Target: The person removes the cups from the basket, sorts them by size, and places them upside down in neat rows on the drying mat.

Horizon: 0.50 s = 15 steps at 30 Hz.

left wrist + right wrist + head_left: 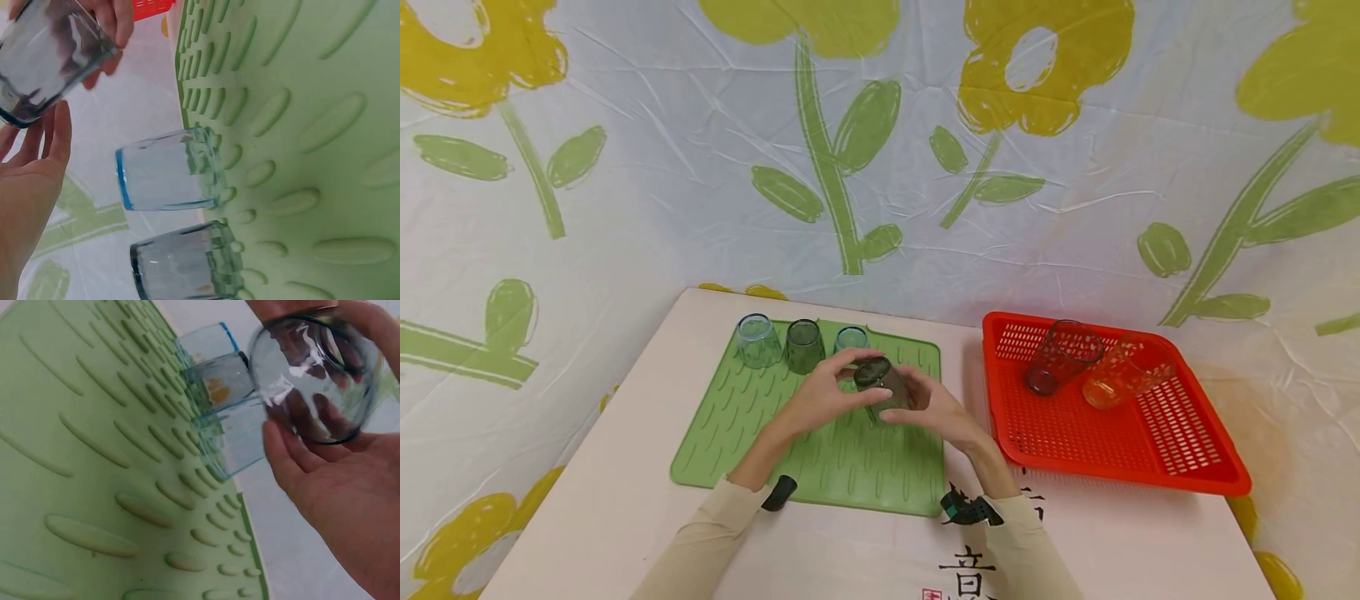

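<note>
Over the green ridged drying mat (737, 433), my two hands hold a dark grey drinking glass (880, 387), tilted in the air. My left hand (820, 397) grips one end, thumb and fingers on either side of it. The other end is in the grip of my right hand (946, 417). In the right wrist view a round end of the grey glass (312, 378) faces the camera. Behind the hands, a blue-rimmed glass (758, 342), a grey glass (805, 347) and another blue-rimmed glass (852, 338), partly hidden, stand in a row along the mat's far edge.
To the right, a red plastic basket (1120, 471) with perforated sides contains a purplish glass (1062, 354) and a clear amber-tinted glass (1116, 379), both leaning. A flower-printed cloth (700, 208) hangs behind the pale table (617, 467).
</note>
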Each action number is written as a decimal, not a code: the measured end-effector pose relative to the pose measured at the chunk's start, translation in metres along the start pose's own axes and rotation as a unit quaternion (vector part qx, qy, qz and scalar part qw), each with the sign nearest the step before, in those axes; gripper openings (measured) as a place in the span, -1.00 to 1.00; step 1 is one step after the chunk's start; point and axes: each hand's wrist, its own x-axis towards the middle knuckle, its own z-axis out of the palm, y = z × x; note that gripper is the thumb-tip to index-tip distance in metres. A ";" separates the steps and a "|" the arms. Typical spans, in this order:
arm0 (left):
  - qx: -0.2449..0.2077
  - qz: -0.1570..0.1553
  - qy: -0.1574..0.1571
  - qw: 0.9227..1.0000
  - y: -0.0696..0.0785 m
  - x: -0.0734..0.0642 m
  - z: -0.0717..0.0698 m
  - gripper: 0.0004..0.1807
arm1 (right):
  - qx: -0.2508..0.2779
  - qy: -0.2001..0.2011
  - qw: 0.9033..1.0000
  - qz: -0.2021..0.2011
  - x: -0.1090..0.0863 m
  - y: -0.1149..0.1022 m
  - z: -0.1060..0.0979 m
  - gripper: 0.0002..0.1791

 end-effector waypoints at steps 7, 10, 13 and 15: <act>0.056 0.016 -0.016 0.998 0.005 0.008 0.007 -0.34 | -0.092 -0.006 0.995 -0.025 0.006 -0.001 0.009 -0.15; 0.068 0.030 -0.014 0.997 0.006 0.009 0.010 -0.33 | -0.106 0.002 0.993 -0.042 0.007 -0.002 0.012 -0.14; 0.069 0.040 -0.015 0.997 0.006 0.010 0.010 -0.33 | -0.109 0.009 0.992 -0.056 0.008 -0.001 0.012 -0.13; 0.070 0.042 -0.019 0.996 0.005 0.009 0.010 -0.34 | -0.117 0.017 0.991 -0.063 0.008 0.000 0.011 -0.13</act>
